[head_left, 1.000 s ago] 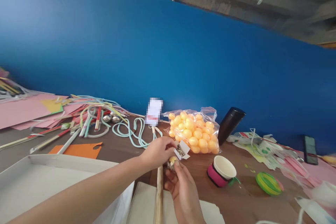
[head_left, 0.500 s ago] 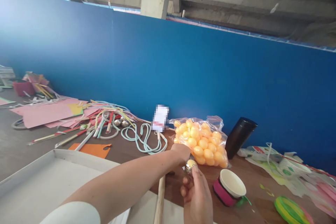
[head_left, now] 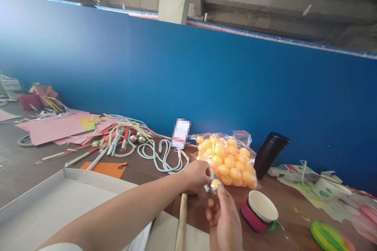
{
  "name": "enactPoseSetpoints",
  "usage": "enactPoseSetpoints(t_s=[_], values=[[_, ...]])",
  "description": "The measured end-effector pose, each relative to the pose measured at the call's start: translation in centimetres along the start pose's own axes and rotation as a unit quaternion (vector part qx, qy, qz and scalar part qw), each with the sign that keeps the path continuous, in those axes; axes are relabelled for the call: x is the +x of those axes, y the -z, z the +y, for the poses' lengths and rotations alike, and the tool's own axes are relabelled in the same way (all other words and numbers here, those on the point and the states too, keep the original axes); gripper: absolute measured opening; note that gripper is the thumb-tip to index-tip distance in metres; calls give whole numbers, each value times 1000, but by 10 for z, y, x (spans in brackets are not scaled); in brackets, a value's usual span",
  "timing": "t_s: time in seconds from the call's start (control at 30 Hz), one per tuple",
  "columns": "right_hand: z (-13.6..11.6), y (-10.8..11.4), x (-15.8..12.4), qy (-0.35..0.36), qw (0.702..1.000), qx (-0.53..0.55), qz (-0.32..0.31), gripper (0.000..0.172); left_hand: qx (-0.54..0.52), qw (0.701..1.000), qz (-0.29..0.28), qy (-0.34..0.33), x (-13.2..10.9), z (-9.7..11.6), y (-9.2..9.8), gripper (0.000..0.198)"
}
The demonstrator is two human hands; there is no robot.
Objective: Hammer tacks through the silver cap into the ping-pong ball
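Note:
My right hand (head_left: 225, 215) is closed round a shiny silver ball (head_left: 214, 189) with a pale yellow patch on top, gripping it between thumb and fingers. Just above and left of the ball is my left hand (head_left: 198, 173), its fingers pinched together. Whatever may be in that pinch is too small to make out. A clear plastic bag (head_left: 228, 160) full of orange-yellow balls lies right behind both hands. Under my left forearm, a hammer-like tool with a wooden handle (head_left: 182, 219) rests on the table.
A white tray (head_left: 66, 172) sits at left. To the right stand a cream cup (head_left: 262, 206), a tilted black cylinder (head_left: 271, 153) and green-yellow rings (head_left: 328, 235). Cords (head_left: 165, 157), pink sheets (head_left: 59, 127) and more silver balls (head_left: 138, 138) lie toward the blue wall (head_left: 206, 74).
My left hand has drawn slightly back from the bag, and its pinched fingers now show more clearly. The right hand still grips the silver ball. The view has shifted slightly.

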State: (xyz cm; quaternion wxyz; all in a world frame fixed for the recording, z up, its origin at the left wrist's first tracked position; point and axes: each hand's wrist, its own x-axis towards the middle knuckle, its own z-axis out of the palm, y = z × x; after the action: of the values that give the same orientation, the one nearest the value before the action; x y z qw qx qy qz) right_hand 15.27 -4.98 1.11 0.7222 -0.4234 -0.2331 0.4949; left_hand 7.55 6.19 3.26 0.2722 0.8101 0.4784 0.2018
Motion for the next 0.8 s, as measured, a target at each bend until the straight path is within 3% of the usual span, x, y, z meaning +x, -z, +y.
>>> enactPoseSetpoints(t_s=[0.2,0.47,0.6,0.8], values=[[3,1,-1,-1,999,-25,-44,22,-48,998,43,8,-7,-14,-8,18],[2,6,1,21,998,-50,-29,19,-112,991,71,19,5,-23,-27,19],[0,4,0,21,999,-39,-23,18,-153,986,61,31,8,-32,-29,26],[-3,4,2,30,999,-36,-9,17,-206,977,33,48,13,-33,-35,18]])
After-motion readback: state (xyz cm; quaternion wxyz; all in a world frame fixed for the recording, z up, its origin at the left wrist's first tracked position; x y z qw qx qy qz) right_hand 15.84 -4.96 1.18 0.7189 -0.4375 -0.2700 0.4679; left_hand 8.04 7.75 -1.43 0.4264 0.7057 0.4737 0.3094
